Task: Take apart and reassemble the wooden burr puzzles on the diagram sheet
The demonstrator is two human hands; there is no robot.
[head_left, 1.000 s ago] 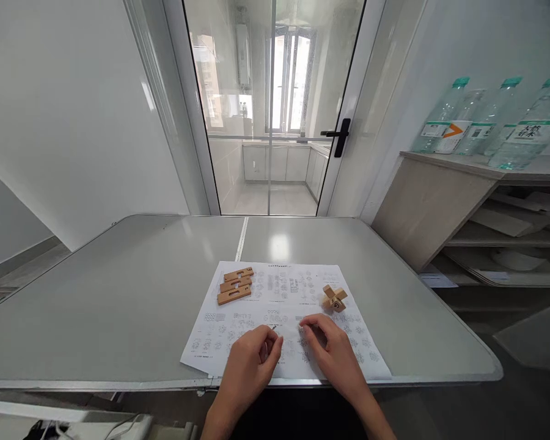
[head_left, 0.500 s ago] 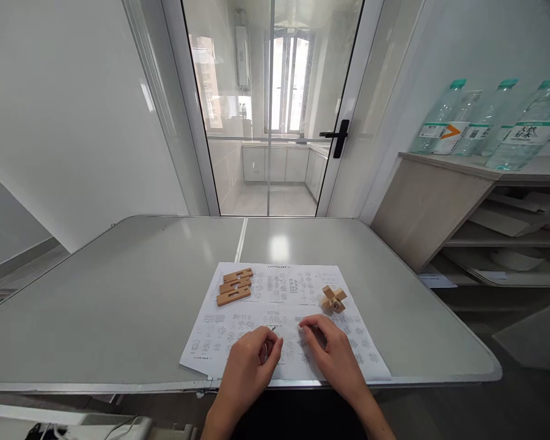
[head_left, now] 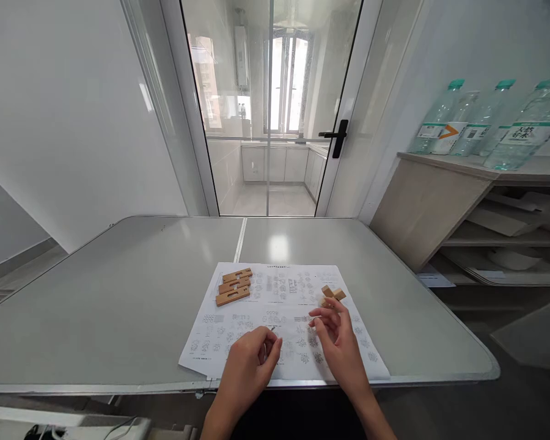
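Observation:
A white sheet printed with small diagrams lies near the table's front edge. My left hand rests on its lower middle, fingers curled in and thumb against them; I see nothing held. On the right, my right hand is held over the sheet, fingers bent and apart, holding nothing. Just beyond its fingertips stands a wooden interlocking burr puzzle, partly hidden by them; whether they touch it I cannot tell. Several slotted wooden puzzle bars lie side by side on the sheet's upper left.
The grey table has a metal-trimmed edge and a seam. Beyond it is a glass door with a black handle. To the right, several plastic bottles stand on a wooden shelf unit.
My right hand has moved a little forward and right, towards the burr puzzle, and its fingers have spread and now cover part of it. My left hand has stayed where it was.

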